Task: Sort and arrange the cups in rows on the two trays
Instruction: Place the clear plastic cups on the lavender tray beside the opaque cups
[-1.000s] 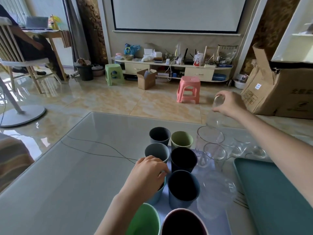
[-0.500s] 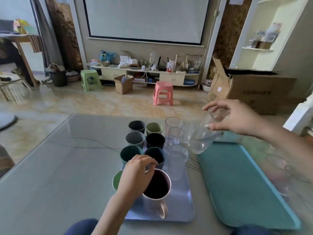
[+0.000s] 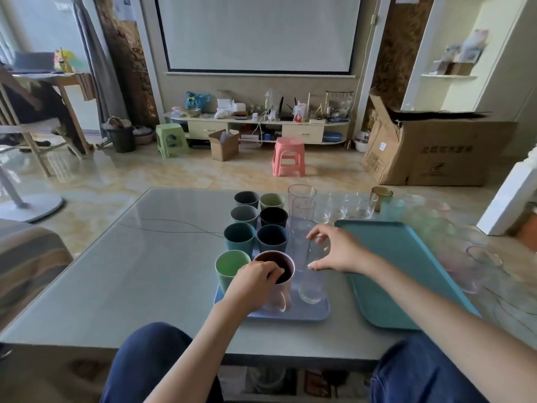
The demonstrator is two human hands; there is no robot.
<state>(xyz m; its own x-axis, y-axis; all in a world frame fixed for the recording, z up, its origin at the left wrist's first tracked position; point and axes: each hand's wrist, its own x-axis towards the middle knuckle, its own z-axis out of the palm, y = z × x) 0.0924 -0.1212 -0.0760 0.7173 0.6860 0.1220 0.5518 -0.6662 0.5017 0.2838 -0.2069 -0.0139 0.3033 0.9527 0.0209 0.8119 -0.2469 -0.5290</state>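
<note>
— Holding anything right now?

— Yes. My left hand (image 3: 252,282) is gripping the rim of the pink mug (image 3: 276,282), with my fingertips curling down inside its dark opening. The mug is sitting at the near end of the lilac tray (image 3: 315,311), handle pointing toward me.

— And the other hand?

— My right hand (image 3: 334,251) is hovering over the clear glass (image 3: 311,286) at the near right corner of that tray. My thumb and fingers are spreading wide on either side of its top, released and grasping nothing. I am not able to tell whether a fingertip is grazing the rim.

— How are the cups standing?

— Upright, in rows on the lilac tray. I am seeing 2 columns of coloured cups: a light green cup (image 3: 231,270) just left of the mug, then a teal cup (image 3: 239,238) beside a navy cup (image 3: 272,238), and 4 more behind those. The right column is holding clear glasses, with a tall glass (image 3: 301,194) at the far end.

— And the second tray?

— The teal tray (image 3: 392,271) is lying just right of the lilac one on the table (image 3: 130,257). More clear glasses and an amber cup (image 3: 381,197) are standing on the table beyond it, blurring too much for me to count.
</note>
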